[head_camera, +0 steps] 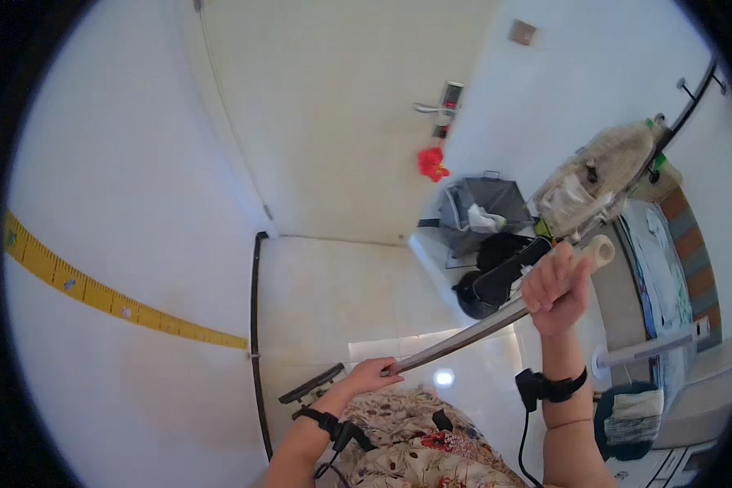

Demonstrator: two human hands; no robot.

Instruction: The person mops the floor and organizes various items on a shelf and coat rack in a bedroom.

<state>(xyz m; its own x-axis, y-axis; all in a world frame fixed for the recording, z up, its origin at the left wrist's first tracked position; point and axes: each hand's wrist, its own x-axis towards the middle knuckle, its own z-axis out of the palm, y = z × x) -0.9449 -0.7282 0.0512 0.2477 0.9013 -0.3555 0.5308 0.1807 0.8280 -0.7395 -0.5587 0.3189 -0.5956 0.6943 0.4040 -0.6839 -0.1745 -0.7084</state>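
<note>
A long metal pole runs slantwise in front of me, from lower left to upper right. My right hand is wrapped around its upper part, just below the pale hollow end grip. My left hand grips the pole lower down, close to my floral clothing. Beyond that hand, a flat dark head rests near the floor by the left wall and seems to belong to the pole; my forearm partly hides the join. Whether it is a mop or a squeegee cannot be told.
A shut cream door stands ahead above the tiled floor. To the right are a grey wire-framed bin, black items, bags on a wall rail and a bed. A dark stool stands lower right.
</note>
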